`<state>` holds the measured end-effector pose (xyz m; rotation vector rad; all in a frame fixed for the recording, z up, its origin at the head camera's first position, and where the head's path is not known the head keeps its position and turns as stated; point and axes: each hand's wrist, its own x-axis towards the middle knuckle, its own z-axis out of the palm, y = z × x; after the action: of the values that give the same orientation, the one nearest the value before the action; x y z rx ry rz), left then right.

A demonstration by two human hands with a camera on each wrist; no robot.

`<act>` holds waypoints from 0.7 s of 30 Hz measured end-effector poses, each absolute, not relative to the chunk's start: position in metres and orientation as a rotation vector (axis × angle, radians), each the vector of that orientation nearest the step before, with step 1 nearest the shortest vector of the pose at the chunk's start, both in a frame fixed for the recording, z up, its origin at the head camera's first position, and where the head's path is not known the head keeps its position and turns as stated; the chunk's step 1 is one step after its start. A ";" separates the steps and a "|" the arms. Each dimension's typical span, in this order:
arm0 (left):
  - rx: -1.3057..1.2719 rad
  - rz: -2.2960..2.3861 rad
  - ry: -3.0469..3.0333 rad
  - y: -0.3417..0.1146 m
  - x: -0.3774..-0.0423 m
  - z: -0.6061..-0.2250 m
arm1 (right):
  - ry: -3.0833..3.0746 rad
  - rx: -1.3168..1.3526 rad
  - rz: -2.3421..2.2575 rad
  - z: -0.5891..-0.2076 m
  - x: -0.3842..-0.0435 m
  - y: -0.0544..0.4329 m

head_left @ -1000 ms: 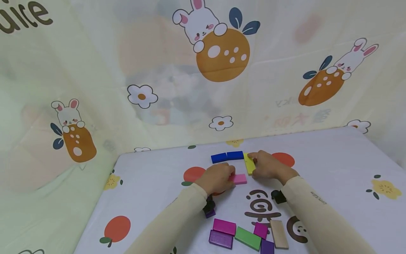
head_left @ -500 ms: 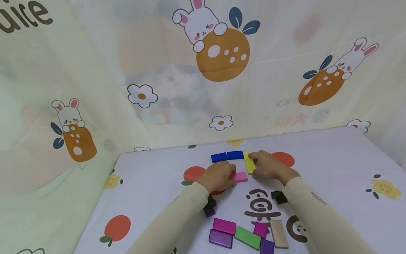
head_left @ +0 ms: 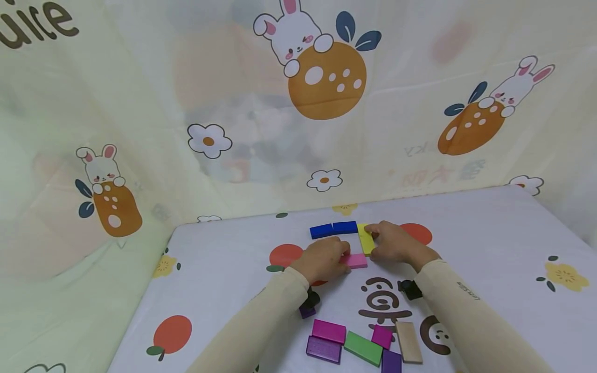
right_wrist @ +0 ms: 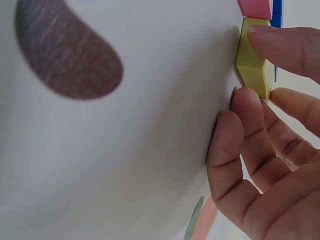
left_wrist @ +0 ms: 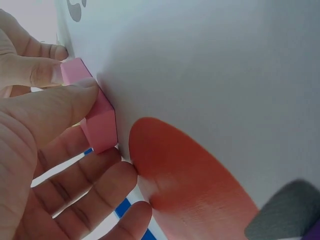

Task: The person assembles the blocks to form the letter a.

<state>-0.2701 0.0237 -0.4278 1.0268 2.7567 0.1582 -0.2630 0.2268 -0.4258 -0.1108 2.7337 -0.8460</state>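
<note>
My left hand [head_left: 323, 259] pinches a pink block [head_left: 357, 261] flat on the tablecloth; in the left wrist view the thumb lies along the block's [left_wrist: 104, 125] near side. My right hand [head_left: 395, 242] holds a yellow block [head_left: 365, 239], thumb at one end and fingers at the other in the right wrist view. The pink block's end meets or nearly meets the near end of the yellow block [right_wrist: 252, 62]. Two blue blocks, a left one [head_left: 322, 231] and a right one [head_left: 345, 227], lie end to end behind, the right one against the yellow block's far end.
Nearer the front lie a magenta block [head_left: 329, 331], a purple block [head_left: 324, 349], a green block [head_left: 364, 348], a small magenta block [head_left: 382, 336], a violet block [head_left: 391, 361] and a wooden block [head_left: 409, 342]. A dark purple piece [head_left: 307, 312] sits by the left wrist. A printed curtain [head_left: 233, 77] stands behind.
My left hand has slid the pink block a little to the right, towards the yellow block. The right hand and the yellow block have stayed nearly still.
</note>
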 end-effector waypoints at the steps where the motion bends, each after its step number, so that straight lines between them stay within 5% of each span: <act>1: 1.029 0.164 2.757 0.023 -0.270 -0.428 | 2.733 -0.114 -0.849 -0.426 -0.263 0.227; 21: 1.029 0.183 2.742 0.021 -0.269 -0.426 | 2.726 -0.113 -0.849 -0.425 -0.262 0.228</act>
<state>-0.2693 0.0215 -0.4261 1.0289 2.7422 0.1826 -0.2619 0.2275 -0.4254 -0.1127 2.7265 -0.8490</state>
